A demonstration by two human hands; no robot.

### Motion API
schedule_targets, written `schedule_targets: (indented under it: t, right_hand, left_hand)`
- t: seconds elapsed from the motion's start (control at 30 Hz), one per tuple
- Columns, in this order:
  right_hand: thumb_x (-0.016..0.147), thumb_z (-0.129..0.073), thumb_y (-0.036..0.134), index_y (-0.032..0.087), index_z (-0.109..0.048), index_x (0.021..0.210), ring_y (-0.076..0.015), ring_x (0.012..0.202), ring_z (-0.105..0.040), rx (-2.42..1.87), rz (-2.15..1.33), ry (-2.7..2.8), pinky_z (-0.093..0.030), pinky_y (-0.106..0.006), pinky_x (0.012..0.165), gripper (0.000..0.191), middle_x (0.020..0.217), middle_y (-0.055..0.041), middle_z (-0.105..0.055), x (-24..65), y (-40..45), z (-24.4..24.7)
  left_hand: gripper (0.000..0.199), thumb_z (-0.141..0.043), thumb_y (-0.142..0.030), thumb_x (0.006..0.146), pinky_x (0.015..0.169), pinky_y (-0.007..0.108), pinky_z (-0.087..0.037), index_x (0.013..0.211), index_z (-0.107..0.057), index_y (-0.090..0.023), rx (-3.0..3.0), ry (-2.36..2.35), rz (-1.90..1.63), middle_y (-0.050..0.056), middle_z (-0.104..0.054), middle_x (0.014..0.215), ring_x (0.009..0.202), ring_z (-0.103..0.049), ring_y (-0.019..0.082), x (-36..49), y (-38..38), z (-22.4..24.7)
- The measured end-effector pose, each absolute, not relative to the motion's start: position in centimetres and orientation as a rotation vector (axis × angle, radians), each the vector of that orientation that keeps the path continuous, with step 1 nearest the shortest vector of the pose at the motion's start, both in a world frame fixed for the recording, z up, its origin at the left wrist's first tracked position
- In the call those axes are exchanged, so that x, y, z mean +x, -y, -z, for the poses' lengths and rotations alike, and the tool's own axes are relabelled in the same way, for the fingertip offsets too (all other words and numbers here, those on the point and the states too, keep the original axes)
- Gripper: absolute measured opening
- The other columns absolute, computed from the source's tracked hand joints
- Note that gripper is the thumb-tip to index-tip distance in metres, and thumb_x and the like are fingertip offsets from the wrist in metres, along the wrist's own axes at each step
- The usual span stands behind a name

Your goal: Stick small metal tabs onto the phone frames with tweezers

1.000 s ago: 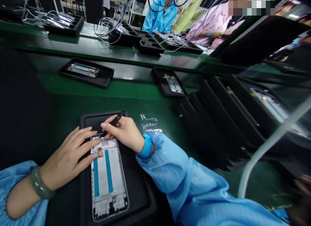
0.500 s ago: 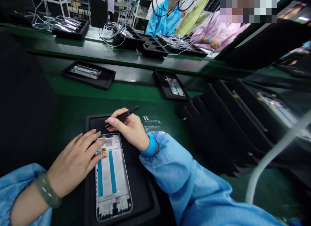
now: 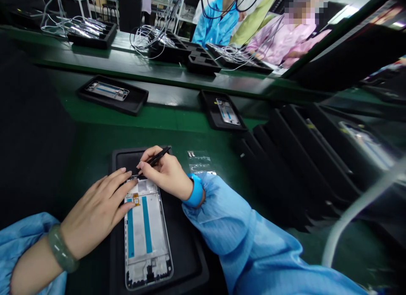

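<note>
A silver phone frame (image 3: 158, 227) with two blue strips and a small orange flex cable (image 3: 136, 199) lies face up in a black tray (image 3: 185, 252). My left hand (image 3: 98, 206) rests on the frame's upper left edge, its fingers stretched out and slightly apart. At the frame's top edge, my right hand (image 3: 168, 172) pinches black tweezers (image 3: 158, 157) like a pen, their tips pointing down and left. What the tips touch is hidden by my fingers. To the right of that hand lies a clear film (image 3: 199, 159) with small dark pieces on it.
Two black trays (image 3: 139, 98) with phone frames sit farther back on the green bench. Several black trays (image 3: 269, 168) stand tilted in a row on the right, behind a pale cable (image 3: 342, 227). Across the bench, cables and devices fill more trays near people in coloured work clothes.
My right hand has moved slightly left and down, bringing the tweezers closer to the phone frame's top edge. My left hand has stayed in place.
</note>
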State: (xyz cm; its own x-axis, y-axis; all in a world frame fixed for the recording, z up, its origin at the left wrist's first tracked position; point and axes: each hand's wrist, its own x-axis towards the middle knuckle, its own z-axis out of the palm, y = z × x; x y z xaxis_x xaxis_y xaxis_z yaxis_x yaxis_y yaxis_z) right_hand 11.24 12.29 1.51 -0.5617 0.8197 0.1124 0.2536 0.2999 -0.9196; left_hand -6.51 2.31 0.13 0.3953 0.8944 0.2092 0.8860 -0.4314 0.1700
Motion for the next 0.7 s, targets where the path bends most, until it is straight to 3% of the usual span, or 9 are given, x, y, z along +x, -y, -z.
schedule_targets:
  t: [0.7]
  right_hand:
    - [0.082, -0.053, 0.027, 0.018, -0.055, 0.085, -0.0102, 0.068, -0.06, -0.931, -1.019, 2.088, -0.048, -0.02, 0.066, 0.009, 0.076, 0.0008, -0.062, 10.78, -11.89, -1.85]
  left_hand:
    - [0.046, -0.038, -0.044, 0.089, 0.097, 0.041, -0.042, 0.129, -0.041, -0.021, 2.675, -1.67, -0.379, 0.008, -0.044, 0.136, 0.126, -0.039, 0.022, -6.57, -2.23, -0.05]
